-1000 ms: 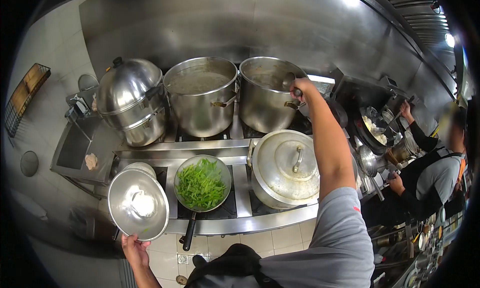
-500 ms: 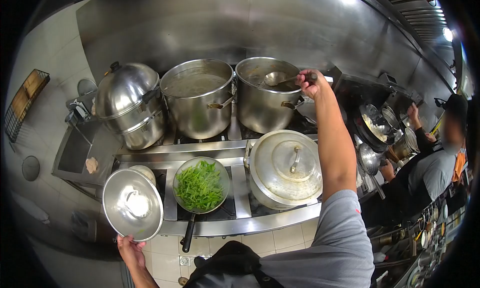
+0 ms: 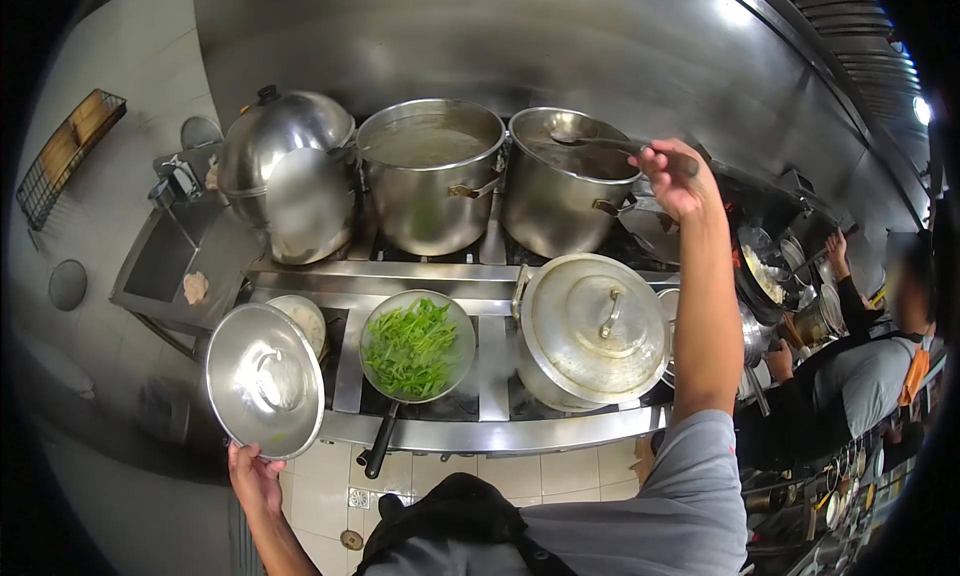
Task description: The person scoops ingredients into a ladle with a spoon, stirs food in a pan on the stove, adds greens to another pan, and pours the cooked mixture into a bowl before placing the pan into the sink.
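Note:
My left hand (image 3: pixel 257 476) grips the near rim of an empty steel mixing bowl (image 3: pixel 262 401), tilted toward me, with a green scrap inside. My right hand (image 3: pixel 672 176) is closed around the dark handle of a ladle (image 3: pixel 570 136). The ladle's head is over the mouth of the right stockpot (image 3: pixel 560 211), close to the far inner wall; whether it touches the dark liquid I cannot tell. Cut green vegetables (image 3: pixel 412 348) fill the middle of a frying pan (image 3: pixel 466 338) on the front burner, its black handle pointing at me.
A second stockpot (image 3: pixel 425 216) of cloudy liquid and a domed steamer (image 3: pixel 285 141) stand along the back. A lidded aluminium pot (image 3: pixel 570 326) occupies the front right. At left is a sink (image 3: pixel 150 276). A co-worker (image 3: pixel 860 366) cooks at a wok (image 3: pixel 765 271) on the right.
The view has shifted, so the stove appears farther right and higher. The ladle's head has moved toward the far side of the right stockpot. My left hand still holds the bowl.

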